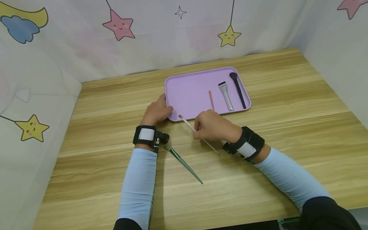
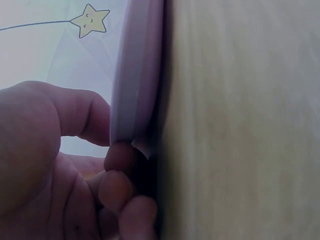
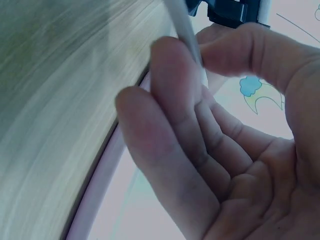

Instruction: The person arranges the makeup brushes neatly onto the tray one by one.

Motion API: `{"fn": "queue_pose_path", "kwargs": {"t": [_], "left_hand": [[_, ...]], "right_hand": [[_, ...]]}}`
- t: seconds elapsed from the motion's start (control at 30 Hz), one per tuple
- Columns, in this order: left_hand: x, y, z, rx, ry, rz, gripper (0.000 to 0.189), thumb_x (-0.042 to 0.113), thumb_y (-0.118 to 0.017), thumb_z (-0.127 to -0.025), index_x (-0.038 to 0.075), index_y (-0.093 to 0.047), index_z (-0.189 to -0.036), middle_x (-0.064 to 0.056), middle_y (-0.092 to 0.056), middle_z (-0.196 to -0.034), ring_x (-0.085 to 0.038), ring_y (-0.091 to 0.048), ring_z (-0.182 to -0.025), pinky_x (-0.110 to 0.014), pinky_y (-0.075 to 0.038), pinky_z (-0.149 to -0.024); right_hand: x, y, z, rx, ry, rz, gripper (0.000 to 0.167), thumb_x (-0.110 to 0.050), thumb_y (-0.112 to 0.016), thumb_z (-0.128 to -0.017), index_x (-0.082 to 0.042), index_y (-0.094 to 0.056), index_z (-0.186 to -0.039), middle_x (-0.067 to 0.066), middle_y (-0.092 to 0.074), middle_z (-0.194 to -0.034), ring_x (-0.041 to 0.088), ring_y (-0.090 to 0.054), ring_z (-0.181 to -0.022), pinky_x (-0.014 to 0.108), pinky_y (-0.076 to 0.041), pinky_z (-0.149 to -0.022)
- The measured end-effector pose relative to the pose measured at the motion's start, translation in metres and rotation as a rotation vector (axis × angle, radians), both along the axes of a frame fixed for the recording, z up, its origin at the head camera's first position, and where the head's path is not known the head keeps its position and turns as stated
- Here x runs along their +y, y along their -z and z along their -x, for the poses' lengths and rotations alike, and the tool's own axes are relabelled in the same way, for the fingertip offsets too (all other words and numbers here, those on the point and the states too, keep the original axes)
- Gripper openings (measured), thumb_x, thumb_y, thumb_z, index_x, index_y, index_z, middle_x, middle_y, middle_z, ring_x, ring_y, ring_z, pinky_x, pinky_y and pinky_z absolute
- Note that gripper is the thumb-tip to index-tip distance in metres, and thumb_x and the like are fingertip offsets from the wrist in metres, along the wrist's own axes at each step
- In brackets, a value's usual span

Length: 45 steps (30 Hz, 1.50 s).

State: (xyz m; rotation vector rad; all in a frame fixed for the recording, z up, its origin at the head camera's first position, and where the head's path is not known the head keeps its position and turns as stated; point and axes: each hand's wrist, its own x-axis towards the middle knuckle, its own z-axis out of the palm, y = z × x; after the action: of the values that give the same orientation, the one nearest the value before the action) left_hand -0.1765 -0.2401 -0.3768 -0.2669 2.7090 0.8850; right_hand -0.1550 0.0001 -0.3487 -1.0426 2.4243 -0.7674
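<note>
Thumb and fingertips of my left hand [image 1: 156, 111] grip the left front corner of a purple tray [image 1: 187, 95]; the left wrist view shows the thumb on the tray's side [image 2: 135, 75] and the fingers curled at its edge. My right hand [image 1: 215, 126] pinches a slim makeup brush [image 1: 186, 122] with a pale handle between thumb and fingertips, just in front of the tray. Its small brownish tip points up and left. In the right wrist view only part of the pale handle [image 3: 182, 25] shows. A green-handled makeup brush [image 1: 182, 161] lies on the table between the forearms.
On the tray's right side lie a thin orange-pink brush [image 1: 211, 99], a silver flat brush [image 1: 226, 95] and a black brush [image 1: 238, 89]. The wooden table [image 1: 109, 179] meets a curtain [image 1: 161, 41] printed with stars at the back.
</note>
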Motion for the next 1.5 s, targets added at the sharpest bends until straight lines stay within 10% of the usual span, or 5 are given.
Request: {"fn": "queue_pose_path", "kwargs": {"t": [1.5], "left_hand": [[-0.002, 0.002, 0.001, 0.015, 0.014, 0.0, 0.08, 0.028, -0.048, -0.093, 0.006, -0.016, -0.162, -0.02, -0.055, -0.13, -0.026, -0.057, -0.069, -0.037, -0.043, -0.067]], "right_hand": [[0.011, 0.002, 0.024, 0.048, 0.232, 0.18, 0.012, -0.014, -0.071, -0.085, -0.003, -0.075, -0.085, -0.001, -0.065, -0.06, 0.013, -0.06, -0.05, 0.029, -0.046, -0.052]]}}
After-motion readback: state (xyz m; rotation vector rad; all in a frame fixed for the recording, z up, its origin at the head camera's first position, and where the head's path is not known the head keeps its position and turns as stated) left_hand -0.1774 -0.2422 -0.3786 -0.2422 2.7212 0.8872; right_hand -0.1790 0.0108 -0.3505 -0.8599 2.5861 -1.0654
